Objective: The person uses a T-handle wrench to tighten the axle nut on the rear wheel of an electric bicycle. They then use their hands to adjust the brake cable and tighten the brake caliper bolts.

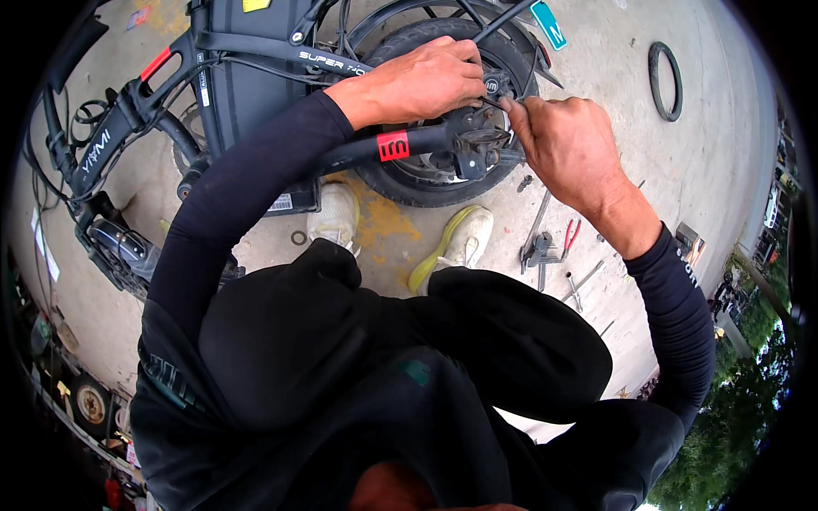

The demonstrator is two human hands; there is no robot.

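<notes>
A black electric bike (pixel 366 153) lies across the ground in front of me, its spoked rear wheel (pixel 409 194) at the far middle. My left hand (pixel 426 81) reaches over the frame to the wheel's hub, fingers curled; what they grip is hidden. Just right of the hub, my right hand (pixel 575 145) is closed, with thumb and forefinger pinching a thin dark cable-like piece (pixel 492 103). That piece spans the small gap between both hands. Below them sits a dark mechanism (pixel 473 153) at the end of a frame tube with a red label.
Red-handled pliers (pixel 571 238), a dark clamp-like tool (pixel 539 252), a metal wrench (pixel 576 294) and long rods lie on the concrete to the right. A loose black tyre (pixel 665 81) rests at the far right. My pale shoes (pixel 464 238) stand close to the wheel.
</notes>
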